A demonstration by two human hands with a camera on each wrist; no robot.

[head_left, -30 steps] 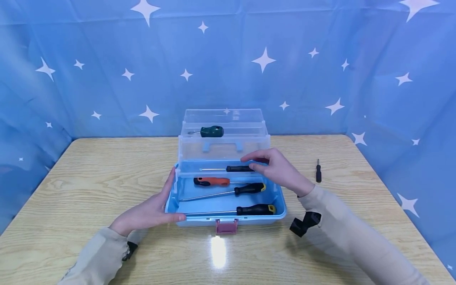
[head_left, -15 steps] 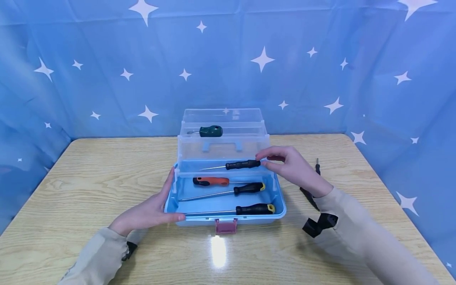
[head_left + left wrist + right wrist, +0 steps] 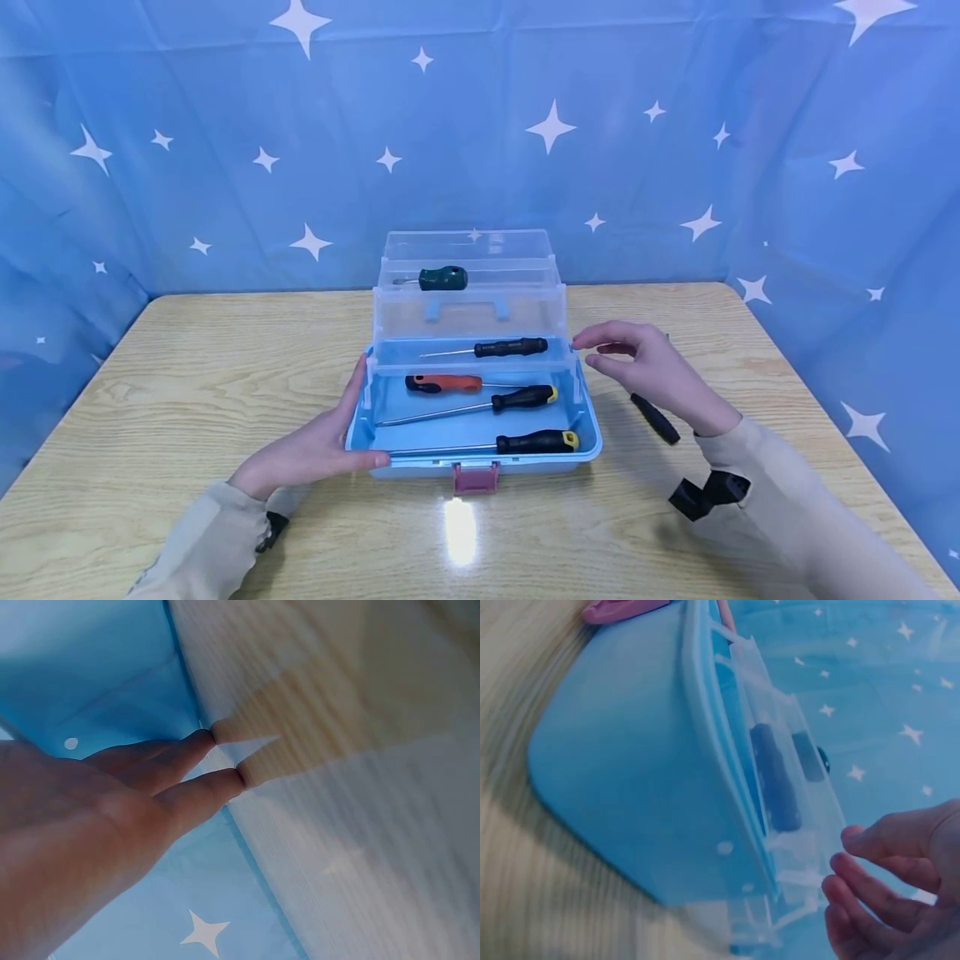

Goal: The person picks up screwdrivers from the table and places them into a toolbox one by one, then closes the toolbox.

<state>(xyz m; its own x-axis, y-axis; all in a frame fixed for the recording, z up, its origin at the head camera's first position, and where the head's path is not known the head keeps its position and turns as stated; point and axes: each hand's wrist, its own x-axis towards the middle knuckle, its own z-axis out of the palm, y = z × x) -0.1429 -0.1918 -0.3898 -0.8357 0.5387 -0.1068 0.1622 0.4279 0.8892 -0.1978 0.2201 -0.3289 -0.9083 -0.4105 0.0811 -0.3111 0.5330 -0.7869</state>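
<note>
A blue toolbox (image 3: 585, 446) stands with its clear stepped trays (image 3: 468, 308) raised. My left hand (image 3: 315, 446) rests against its left side, fingers extended, thumb at the front corner. My right hand (image 3: 652, 367) is in the air just off the right side, fingers loosely bent and holding nothing. A black screwdriver (image 3: 512, 347) lies in the lower tray and a stubby green screwdriver (image 3: 443, 278) in the upper one. In the base lie an orange-handled screwdriver (image 3: 444, 383) and two black-and-yellow screwdrivers, one in the middle (image 3: 522, 397), one at the front (image 3: 536, 442).
On the wooden table (image 3: 225, 367), a black-handled tool (image 3: 655, 419) lies partly under the right hand. Another small screwdriver there is almost wholly hidden by that hand. A pink latch (image 3: 476, 478) hangs at the toolbox front. A blue starred curtain (image 3: 480, 125) surrounds the table.
My right hand has let go of the black screwdriver in the lower tray and moved right, out of the toolbox. The screwdriver sits slightly farther right. My left hand stays put.
</note>
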